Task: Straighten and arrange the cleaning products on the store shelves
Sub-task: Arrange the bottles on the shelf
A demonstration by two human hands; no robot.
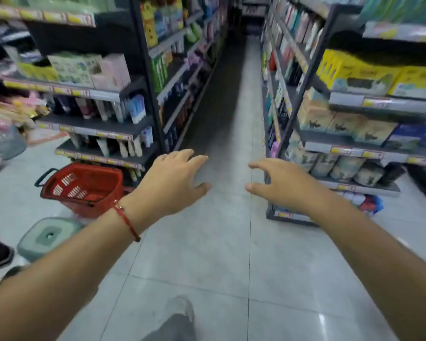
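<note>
Both my arms reach forward over the tiled aisle floor. My left hand (175, 178), with a red cord on its wrist, hangs in the air with relaxed fingers and holds nothing. My right hand (278, 185) is level with it, fingers spread, also holding nothing. Dark shelf units line both sides of the aisle. The left shelves (94, 124) carry tubes, bottles and boxes. On the right shelves (349, 148) stand yellow packs, boxed goods and round packs. Neither hand touches a shelf or a product. The view is blurred.
A red shopping basket (84, 188) stands on the floor at the foot of the left shelves. A grey-green plastic stool (49, 235) sits nearer me on the left. My shoe (180, 308) shows at the bottom. The aisle runs ahead between the units.
</note>
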